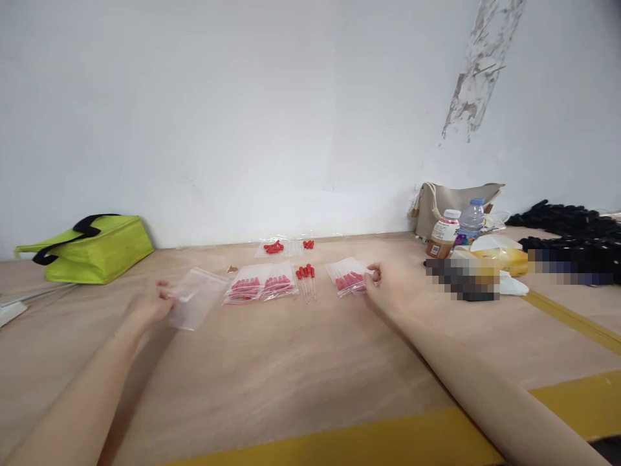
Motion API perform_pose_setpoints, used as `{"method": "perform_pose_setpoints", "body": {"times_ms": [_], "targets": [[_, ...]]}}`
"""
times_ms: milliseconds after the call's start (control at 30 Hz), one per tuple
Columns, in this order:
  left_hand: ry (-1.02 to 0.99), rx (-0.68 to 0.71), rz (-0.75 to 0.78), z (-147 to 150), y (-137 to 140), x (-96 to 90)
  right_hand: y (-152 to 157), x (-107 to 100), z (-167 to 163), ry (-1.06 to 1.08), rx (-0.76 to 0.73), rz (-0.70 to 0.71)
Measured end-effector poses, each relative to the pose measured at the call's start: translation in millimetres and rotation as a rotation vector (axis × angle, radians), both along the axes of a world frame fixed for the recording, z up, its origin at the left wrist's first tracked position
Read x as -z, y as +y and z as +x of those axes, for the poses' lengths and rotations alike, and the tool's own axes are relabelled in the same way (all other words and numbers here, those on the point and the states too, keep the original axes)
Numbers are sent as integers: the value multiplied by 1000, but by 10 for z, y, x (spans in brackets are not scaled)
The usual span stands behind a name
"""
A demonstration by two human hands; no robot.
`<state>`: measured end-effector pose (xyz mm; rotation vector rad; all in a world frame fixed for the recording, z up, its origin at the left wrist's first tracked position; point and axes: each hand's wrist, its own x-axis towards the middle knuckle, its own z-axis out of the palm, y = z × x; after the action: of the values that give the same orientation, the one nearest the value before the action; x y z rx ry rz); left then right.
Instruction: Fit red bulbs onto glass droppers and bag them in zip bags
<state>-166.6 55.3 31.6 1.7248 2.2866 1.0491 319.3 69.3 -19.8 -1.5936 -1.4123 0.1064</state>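
My left hand [155,304] pinches the edge of a clear zip bag [196,299] that looks flat, with nothing seen inside. At the right, my right hand [383,285] grips the side of a filled zip bag [348,277] holding several droppers with red bulbs. Between the hands lie two stacks of similar filled zip bags, the left stack [246,285] and the right stack [279,283]. Beside them, several loose droppers [306,278] lie with red bulbs pointing away and thin clear stems toward me.
Near the wall, a clear bag [286,248] lies with small red pieces [274,247]. A lime-green bag [104,249] stands at left. To the right are a brown drink bottle [444,234], a water bottle [473,217], a beige bag [458,197], a yellow packet [504,257] and black bundles [565,223].
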Motion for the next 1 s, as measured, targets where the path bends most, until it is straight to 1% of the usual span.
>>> {"method": "perform_pose_setpoints", "body": {"times_ms": [33, 100, 167, 200, 233, 267, 300, 333, 400, 433, 467, 500, 533, 633, 667, 700, 733, 800, 900, 1000], "targets": [[-28, -8, 48, -13, -11, -64, -40, -14, -43, -27, -32, 29], [-79, -5, 167, 42, -42, -201, -123, -37, -156, -68, -157, 79], [-142, 82, 297, 232, -93, -296, -199, -48, -288, -79, -336, 96], [-279, 213, 371, 379, -126, -313, -233, -48, -351, -72, -427, 79], [-404, 383, 366, 554, -165, -304, -263, -45, -406, -58, -510, 45], [-505, 536, 286, 747, -207, -273, -289, -39, -451, -37, -577, 0], [-576, 686, 131, 949, -251, -222, -310, -30, -485, -11, -627, -47], [-613, 803, 1, 1147, -295, -158, -327, -20, -507, 14, -663, -90], [-576, 999, -227, 1491, -370, -19, -352, 2, -519, 53, -699, -150], [-528, 1064, -311, 1620, -398, 44, -361, 12, -514, 59, -707, -168], [-466, 1089, -336, 1717, -418, 97, -371, 21, -505, 55, -709, -177], [-382, 1081, -330, 1782, -430, 137, -383, 27, -494, 43, -709, -182], [-277, 1054, -285, 1820, -438, 165, -399, 31, -482, 27, -707, -182], [72, 938, -29, 1828, -469, 197, -461, 28, -453, -18, -688, -179], [161, 917, 37, 1820, -492, 200, -484, 25, -445, -37, -683, -170], [223, 912, 68, 1814, -522, 206, -504, 20, -439, -62, -684, -154], [260, 918, 60, 1815, -559, 215, -521, 16, -434, -90, -693, -133], [287, 952, -30, 1833, -635, 247, -544, 8, -430, -142, -727, -100], [331, 1013, -153, 1873, -706, 304, -553, -4, -430, -196, -768, -112], [396, 1067, -178, 1878, -692, 320, -552, -12, -430, -211, -791, -139]]}}
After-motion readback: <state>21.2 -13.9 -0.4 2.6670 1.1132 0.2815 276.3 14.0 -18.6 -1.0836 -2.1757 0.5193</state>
